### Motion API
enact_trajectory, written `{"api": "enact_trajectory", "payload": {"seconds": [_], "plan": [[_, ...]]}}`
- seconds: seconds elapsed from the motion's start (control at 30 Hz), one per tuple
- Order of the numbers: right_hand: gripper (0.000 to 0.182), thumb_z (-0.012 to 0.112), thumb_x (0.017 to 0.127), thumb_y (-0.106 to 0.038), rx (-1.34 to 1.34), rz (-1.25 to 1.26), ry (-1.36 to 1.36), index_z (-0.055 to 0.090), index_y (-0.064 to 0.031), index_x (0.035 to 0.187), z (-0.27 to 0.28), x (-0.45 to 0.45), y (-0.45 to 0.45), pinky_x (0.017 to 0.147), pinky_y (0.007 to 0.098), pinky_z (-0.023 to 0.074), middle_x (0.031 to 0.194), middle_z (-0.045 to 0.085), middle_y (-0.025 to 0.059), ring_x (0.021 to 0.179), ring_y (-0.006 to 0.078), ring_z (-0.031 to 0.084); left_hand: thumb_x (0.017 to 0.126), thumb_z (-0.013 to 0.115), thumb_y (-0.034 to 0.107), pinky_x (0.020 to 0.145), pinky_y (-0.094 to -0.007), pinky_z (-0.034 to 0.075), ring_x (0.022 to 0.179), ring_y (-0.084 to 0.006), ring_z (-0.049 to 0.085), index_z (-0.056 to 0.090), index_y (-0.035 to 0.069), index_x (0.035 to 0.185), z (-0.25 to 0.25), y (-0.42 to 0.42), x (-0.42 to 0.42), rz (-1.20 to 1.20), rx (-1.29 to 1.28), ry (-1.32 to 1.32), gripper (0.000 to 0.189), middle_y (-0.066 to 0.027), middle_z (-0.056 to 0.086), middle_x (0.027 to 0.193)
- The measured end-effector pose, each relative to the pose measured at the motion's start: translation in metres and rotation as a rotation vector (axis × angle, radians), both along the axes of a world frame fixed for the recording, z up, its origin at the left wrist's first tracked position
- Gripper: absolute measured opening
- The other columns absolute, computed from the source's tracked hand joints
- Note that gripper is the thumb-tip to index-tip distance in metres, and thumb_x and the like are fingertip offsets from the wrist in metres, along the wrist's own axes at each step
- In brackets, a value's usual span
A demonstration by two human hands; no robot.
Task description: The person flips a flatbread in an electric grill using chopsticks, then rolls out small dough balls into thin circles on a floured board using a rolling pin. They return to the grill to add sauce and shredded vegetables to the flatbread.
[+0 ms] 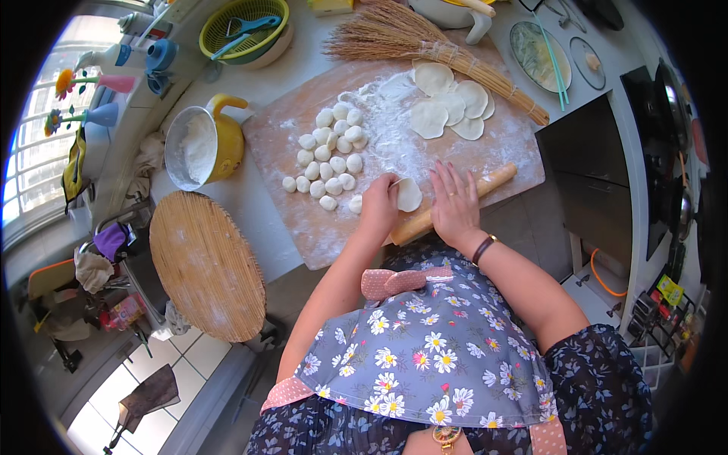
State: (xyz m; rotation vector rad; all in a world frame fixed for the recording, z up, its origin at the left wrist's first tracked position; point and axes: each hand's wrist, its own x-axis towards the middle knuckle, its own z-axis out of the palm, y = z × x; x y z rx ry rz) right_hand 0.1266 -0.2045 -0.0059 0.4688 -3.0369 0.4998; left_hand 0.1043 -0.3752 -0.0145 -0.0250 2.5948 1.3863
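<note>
My left hand [380, 206] pinches the edge of a small dough round [409, 195] lying on the floured wooden board [296, 227]. My right hand [456, 206] lies with its palm on a wooden rolling pin [500, 177], fingers stretched out over it. The pin slants along the board's near edge, just right of the dough round. Left of the flour patch sit several small dough balls [338, 165], and one dough piece [355, 204] is partly beside my left hand. Flat dough wrappers [429, 118] overlap at the board's far right.
A straw whisk broom [455, 57] lies across the board's far edge. At the left stand a yellow-handled flour container [227, 142] and a round slatted tray [207, 267]. Farther back are a green basket [244, 28] and a bowl of filling [537, 57] with chopsticks [551, 62].
</note>
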Motion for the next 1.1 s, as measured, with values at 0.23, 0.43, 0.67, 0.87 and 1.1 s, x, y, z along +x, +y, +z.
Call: {"api": "enact_trajectory", "payload": {"seconds": [0.23, 0.43, 0.67, 0.87, 1.1], "plan": [[0.052, 0.049, 0.076, -0.012, -0.025, -0.037, 0.102, 0.041, -0.0044, 0.126, 0.007, -0.06, -0.03, 0.105, 0.0507, 0.0199, 0.138, 0.034, 0.0127, 0.129, 0.0269, 0.032, 0.076, 0.059, 0.014, 0.069, -0.0434, 0.046, 0.076, -0.036, 0.058, 0.064, 0.001, 0.076, 0.019, 0.004, -0.023, -0.192, -0.221, 0.001, 0.014, -0.0189, 0.06, 0.078], [0.05, 0.048, 0.077, -0.012, 0.009, 0.0, 0.03, 0.041, -0.0048, 0.126, 0.001, -0.013, -0.01, 0.105, 0.0506, 0.0199, 0.139, 0.033, 0.0126, 0.128, 0.0271, 0.032, 0.076, 0.06, 0.005, 0.07, -0.0412, 0.047, 0.078, -0.0344, 0.06, 0.064, 0.002, 0.086, 0.005, -0.001, 0.0, -0.036, 0.0, -0.035, 0.011, -0.0173, 0.063, 0.085], [0.05, 0.047, 0.078, -0.012, -0.027, -0.025, 0.085, 0.041, -0.0058, 0.127, 0.007, -0.05, -0.031, 0.106, 0.049, 0.0189, 0.138, 0.034, 0.012, 0.128, 0.0267, 0.032, 0.078, 0.06, 0.011, 0.068, -0.0402, 0.047, 0.074, -0.0348, 0.06, 0.065, 0.001, 0.086, 0.009, -0.006, -0.015, -0.095, -0.141, 0.02, 0.014, -0.0176, 0.063, 0.079], [0.052, 0.047, 0.078, -0.011, -0.003, -0.012, 0.057, 0.04, -0.0056, 0.129, 0.005, -0.027, -0.021, 0.106, 0.0503, 0.0179, 0.139, 0.033, 0.0112, 0.13, 0.0252, 0.03, 0.078, 0.059, 0.009, 0.067, -0.0393, 0.048, 0.072, -0.0357, 0.06, 0.064, 0.001, 0.089, 0.01, -0.002, -0.006, -0.246, -0.015, 0.016, 0.014, -0.0162, 0.063, 0.077], [0.05, 0.049, 0.077, -0.012, -0.032, -0.005, 0.071, 0.042, -0.0046, 0.126, -0.003, -0.022, -0.019, 0.105, 0.0511, 0.02, 0.137, 0.037, 0.013, 0.127, 0.027, 0.036, 0.077, 0.06, 0.011, 0.067, -0.0402, 0.047, 0.075, -0.0367, 0.059, 0.062, 0.0, 0.084, 0.0, -0.007, -0.011, -0.031, -0.044, 0.05, 0.013, -0.0194, 0.062, 0.081]]}}
